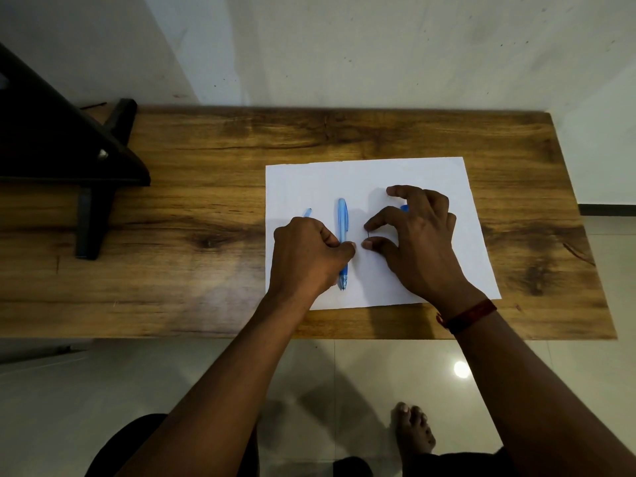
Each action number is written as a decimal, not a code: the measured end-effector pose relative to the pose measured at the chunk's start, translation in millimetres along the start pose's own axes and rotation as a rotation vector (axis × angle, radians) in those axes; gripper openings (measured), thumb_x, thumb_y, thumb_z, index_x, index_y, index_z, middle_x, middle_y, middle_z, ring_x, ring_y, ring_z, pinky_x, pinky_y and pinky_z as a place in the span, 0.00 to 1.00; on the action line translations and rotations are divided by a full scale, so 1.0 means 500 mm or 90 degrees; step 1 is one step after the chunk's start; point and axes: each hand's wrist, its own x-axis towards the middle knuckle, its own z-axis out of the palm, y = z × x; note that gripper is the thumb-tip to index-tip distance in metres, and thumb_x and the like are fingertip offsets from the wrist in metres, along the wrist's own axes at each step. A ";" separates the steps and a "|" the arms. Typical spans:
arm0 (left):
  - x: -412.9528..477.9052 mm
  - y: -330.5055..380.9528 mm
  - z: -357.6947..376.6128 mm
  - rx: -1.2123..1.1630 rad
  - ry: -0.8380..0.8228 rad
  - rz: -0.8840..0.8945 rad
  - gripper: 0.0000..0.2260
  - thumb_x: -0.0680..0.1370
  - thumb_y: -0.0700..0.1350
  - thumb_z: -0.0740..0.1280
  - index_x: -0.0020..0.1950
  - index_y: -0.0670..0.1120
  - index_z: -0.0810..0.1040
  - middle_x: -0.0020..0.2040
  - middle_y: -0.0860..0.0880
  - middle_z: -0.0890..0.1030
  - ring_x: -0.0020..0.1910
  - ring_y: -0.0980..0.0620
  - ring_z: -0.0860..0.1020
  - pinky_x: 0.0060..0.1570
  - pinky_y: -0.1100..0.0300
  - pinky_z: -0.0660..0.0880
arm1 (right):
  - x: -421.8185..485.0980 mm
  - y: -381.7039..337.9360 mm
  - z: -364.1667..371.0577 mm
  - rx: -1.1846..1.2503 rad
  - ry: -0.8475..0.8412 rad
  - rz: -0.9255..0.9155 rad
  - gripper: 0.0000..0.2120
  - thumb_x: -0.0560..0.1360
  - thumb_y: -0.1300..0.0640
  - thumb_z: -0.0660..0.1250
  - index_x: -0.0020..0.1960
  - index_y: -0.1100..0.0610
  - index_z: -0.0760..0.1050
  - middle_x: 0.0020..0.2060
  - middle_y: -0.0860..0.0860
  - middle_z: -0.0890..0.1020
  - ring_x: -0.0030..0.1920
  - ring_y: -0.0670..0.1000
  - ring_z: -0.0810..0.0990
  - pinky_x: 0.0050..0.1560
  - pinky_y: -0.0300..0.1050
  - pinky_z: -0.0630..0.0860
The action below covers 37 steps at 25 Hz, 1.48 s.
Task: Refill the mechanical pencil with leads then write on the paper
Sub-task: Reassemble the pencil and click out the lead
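Note:
A white sheet of paper point(430, 173) lies on the wooden table point(206, 201). On the sheet rests a blue mechanical pencil point(342, 218), tip toward me. My left hand point(306, 259) is closed in a fist just left of the pencil, thumb lying across its barrel, and a pale blue lead tube point(307, 212) pokes out past the knuckles. My right hand point(423, 239) hovers over the sheet to the pencil's right, index finger and thumb pinching a thin dark lead point(368, 234). A small blue piece point(404, 208) shows behind the right fingers, mostly hidden.
A dark wooden stand point(86, 160) occupies the table's left end. A pale wall runs behind the table. The table's front edge is close to me, with tiled floor and my bare foot point(413, 428) below it.

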 end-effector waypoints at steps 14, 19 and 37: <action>-0.003 0.004 -0.011 -0.014 -0.007 0.012 0.10 0.70 0.50 0.75 0.35 0.45 0.82 0.30 0.48 0.82 0.28 0.51 0.81 0.43 0.51 0.83 | 0.001 0.002 -0.025 0.123 -0.019 0.053 0.06 0.70 0.54 0.75 0.44 0.50 0.79 0.66 0.53 0.73 0.68 0.58 0.65 0.62 0.53 0.62; -0.004 0.005 -0.036 0.037 -0.051 0.126 0.09 0.69 0.50 0.75 0.31 0.53 0.78 0.28 0.58 0.78 0.32 0.63 0.79 0.33 0.69 0.71 | 0.011 0.013 -0.055 0.393 0.009 0.112 0.07 0.72 0.55 0.72 0.41 0.47 0.75 0.58 0.48 0.80 0.59 0.47 0.75 0.59 0.45 0.69; -0.002 -0.001 -0.072 0.044 -0.090 0.324 0.05 0.68 0.48 0.76 0.38 0.50 0.82 0.32 0.58 0.79 0.36 0.65 0.78 0.34 0.77 0.71 | 0.010 0.018 -0.077 0.813 0.106 0.179 0.06 0.73 0.62 0.71 0.50 0.59 0.79 0.40 0.53 0.86 0.42 0.55 0.85 0.39 0.43 0.80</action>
